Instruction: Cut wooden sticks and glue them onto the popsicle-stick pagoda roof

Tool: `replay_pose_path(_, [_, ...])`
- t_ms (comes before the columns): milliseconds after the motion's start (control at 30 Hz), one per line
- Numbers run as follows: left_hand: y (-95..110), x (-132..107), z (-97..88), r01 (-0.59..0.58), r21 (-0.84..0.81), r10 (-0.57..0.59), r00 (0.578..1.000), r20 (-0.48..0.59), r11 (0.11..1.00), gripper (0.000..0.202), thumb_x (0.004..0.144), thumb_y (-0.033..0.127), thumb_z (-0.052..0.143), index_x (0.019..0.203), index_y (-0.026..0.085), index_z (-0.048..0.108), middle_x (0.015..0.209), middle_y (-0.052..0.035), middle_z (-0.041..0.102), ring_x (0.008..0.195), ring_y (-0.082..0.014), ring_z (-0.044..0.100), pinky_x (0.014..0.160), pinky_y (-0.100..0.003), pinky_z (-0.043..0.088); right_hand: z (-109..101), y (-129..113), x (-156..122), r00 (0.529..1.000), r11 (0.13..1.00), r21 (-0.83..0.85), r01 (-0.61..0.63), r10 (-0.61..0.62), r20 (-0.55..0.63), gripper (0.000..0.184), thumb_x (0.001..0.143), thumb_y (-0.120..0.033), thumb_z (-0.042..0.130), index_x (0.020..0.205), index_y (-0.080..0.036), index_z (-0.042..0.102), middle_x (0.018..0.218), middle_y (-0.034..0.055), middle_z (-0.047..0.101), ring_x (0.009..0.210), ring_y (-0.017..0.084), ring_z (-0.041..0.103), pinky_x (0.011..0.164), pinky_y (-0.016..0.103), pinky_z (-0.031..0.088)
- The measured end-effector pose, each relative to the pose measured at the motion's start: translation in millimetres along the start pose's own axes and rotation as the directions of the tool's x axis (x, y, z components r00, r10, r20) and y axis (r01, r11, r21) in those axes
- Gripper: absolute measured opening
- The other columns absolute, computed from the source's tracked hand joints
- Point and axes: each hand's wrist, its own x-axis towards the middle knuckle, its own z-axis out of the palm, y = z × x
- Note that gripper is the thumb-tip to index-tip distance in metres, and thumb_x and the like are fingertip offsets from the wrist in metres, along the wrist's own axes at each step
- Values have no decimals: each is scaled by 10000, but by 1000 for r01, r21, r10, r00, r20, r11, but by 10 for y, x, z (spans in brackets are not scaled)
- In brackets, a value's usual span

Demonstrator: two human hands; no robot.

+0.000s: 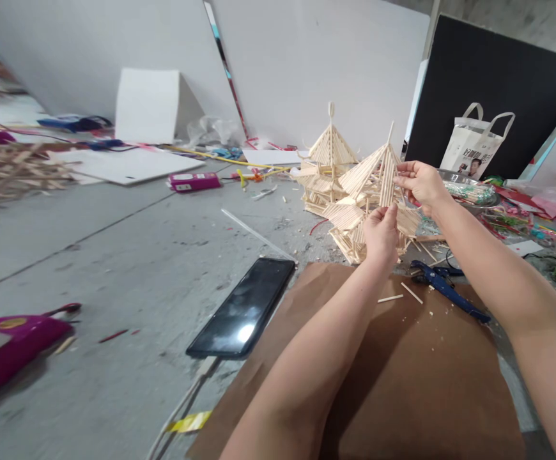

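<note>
the left hand (pixel 381 233) is narrow, thumb and finger pinched on the lower edge of the roof (pixel 367 171), so the roof rises from it between ten and twelve o'clock. the right hand (pixel 422 185), at one o'clock from the left, is narrow too, its fingertips closed on the roof's right edge; for that hand the roof lies at nine o'clock. which sticks each pinch takes is too small to tell. the roof is of pale sticks, its spike upright at the peak, and sits over the base (pixel 349 239), which spreads just beside the left hand toward nine o'clock and is partly hidden by it.

a second tower (pixel 332 153) stands at eleven o'clock from the left hand, behind the roof. at four o'clock from that hand the blue cutter (pixel 450 294) lies partly on the brown paper (pixel 426 383); short scraps (pixel 390 298) lie on the paper at six. the phone (pixel 244 306) is at eight, its cable (pixel 182 402) running from its lower end, and a clear rod (pixel 259 235) is at nine. from the right hand, a bag (pixel 467 150) stands at two o'clock and a bowl (pixel 484 199) sits near three.
</note>
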Motion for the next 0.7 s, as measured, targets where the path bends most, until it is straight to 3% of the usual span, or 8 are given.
replay_pose_path(267, [5, -2, -1, -2, 24, 2, 1000, 8, 1000, 286, 712, 286, 617, 547, 166, 417, 371, 99, 319, 290, -12, 249, 325, -154, 188, 17, -35, -17, 1000, 999, 47, 14, -13, -13, 184, 686, -23, 554, 787, -154, 474, 701, -30, 539, 437, 14, 408, 343, 150, 283])
replay_pose_path(700, [52, -49, 15, 33, 26, -33, 999, -6, 999, 155, 689, 222, 545, 589, 177, 435, 368, 100, 311, 269, -27, 244, 307, -167, 178, 7, -34, 3, 1000, 999, 36, 1, 0, -3, 198, 666, -30, 565, 779, -167, 477, 683, -34, 553, 406, 16, 390, 305, 145, 253])
